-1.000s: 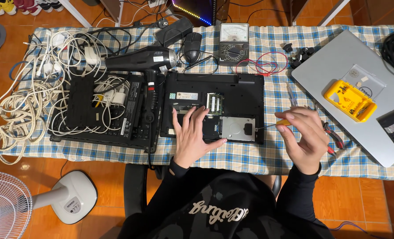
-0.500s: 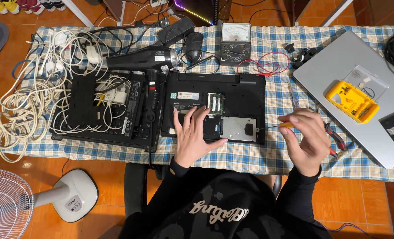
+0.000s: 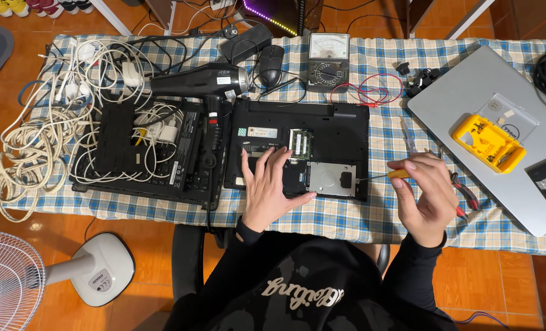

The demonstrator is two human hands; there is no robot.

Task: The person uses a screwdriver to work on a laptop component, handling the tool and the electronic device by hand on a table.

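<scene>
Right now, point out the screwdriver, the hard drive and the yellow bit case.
screwdriver (image 3: 399, 174), head view, orange handle by the fingers.
hard drive (image 3: 332, 179), head view, middle of its metal cover.
yellow bit case (image 3: 487, 143), head view, tray centre.

Blue-checked tablecloth (image 3: 346, 217), yellow case (image 3: 487, 142)

Three laptops (image 3: 297, 147), one hair dryer (image 3: 199, 81), one multimeter (image 3: 328, 58), one mouse (image 3: 271, 64).

Left hand (image 3: 273, 190) on laptop (image 3: 322, 132), right hand (image 3: 423, 196) with screwdriver (image 3: 383, 176)
</scene>
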